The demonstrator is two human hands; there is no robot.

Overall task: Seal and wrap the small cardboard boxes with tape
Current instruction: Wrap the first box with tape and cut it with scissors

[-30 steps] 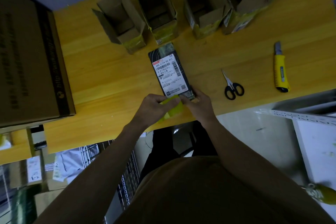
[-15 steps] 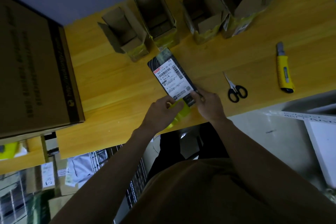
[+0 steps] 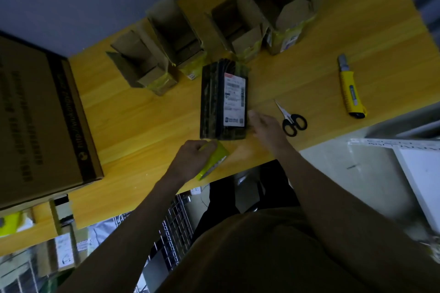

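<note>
One dark wrapped box (image 3: pixel 220 102) with a white label lies flat on the yellow tabletop (image 3: pixel 142 114), near its front edge. At its right side rests the right hand (image 3: pixel 264 126), fingers straight and relaxed. Just below the box, the left hand (image 3: pixel 192 157) curls its fingers around a yellow tape roll (image 3: pixel 214 160). Four open cardboard boxes (image 3: pixel 176 35) stand behind; scissors (image 3: pixel 291 119) and a yellow utility knife (image 3: pixel 350 89) lie to the right.

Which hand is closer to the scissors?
The right hand. It rests at the dark parcel's right edge, just left of the scissors. The left hand holds a yellow-green tape dispenser below the parcel, farther away.
</note>
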